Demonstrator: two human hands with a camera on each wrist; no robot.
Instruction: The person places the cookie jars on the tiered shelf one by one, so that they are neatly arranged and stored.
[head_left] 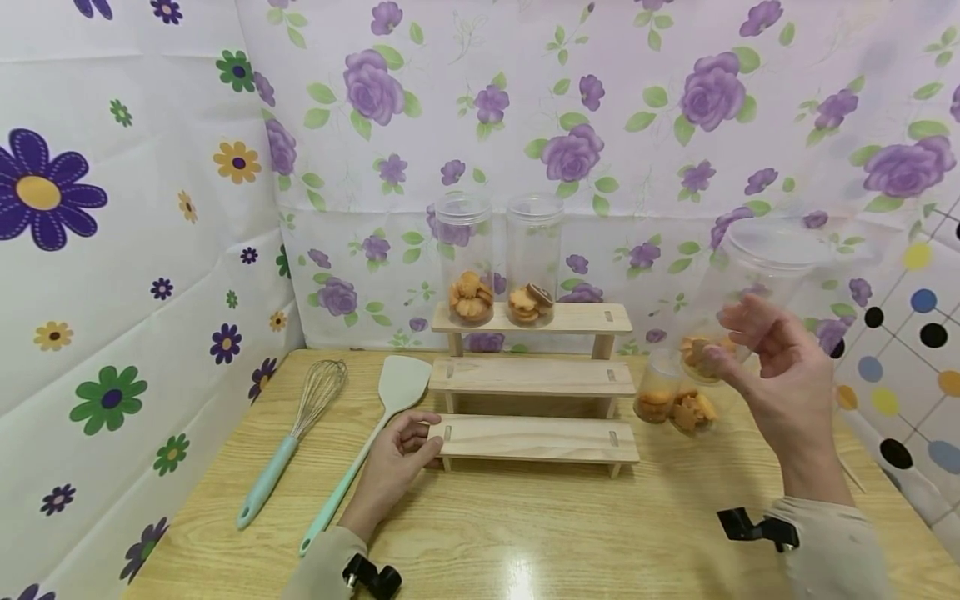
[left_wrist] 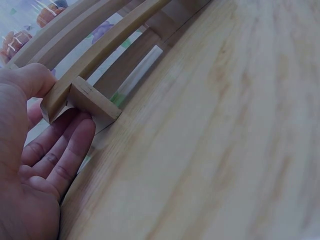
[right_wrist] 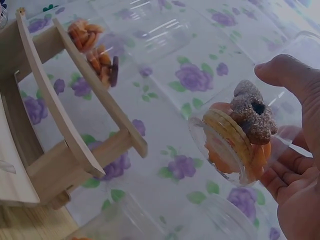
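My right hand (head_left: 791, 387) holds a tall clear jar (head_left: 738, 287) up off the table, to the right of a three-step wooden display rack (head_left: 532, 377). The jar leans, and cookies (right_wrist: 237, 135) lie in its bottom, one of them dark and sugar-dusted in the right wrist view. At the rack's left end, my left hand (head_left: 397, 457) grips the lowest step, thumb on top and fingers underneath by the leg. Two clear jars of cookies, a left one (head_left: 468, 258) and a right one (head_left: 534, 258), stand side by side on the top step.
Two more cookie jars, a left one (head_left: 657, 387) and a right one (head_left: 693, 412), stand on the table right of the rack. To its left lie a whisk (head_left: 288, 454) and a pale green spatula (head_left: 401, 387). Flowered cloth (head_left: 637, 167) hangs behind the table.
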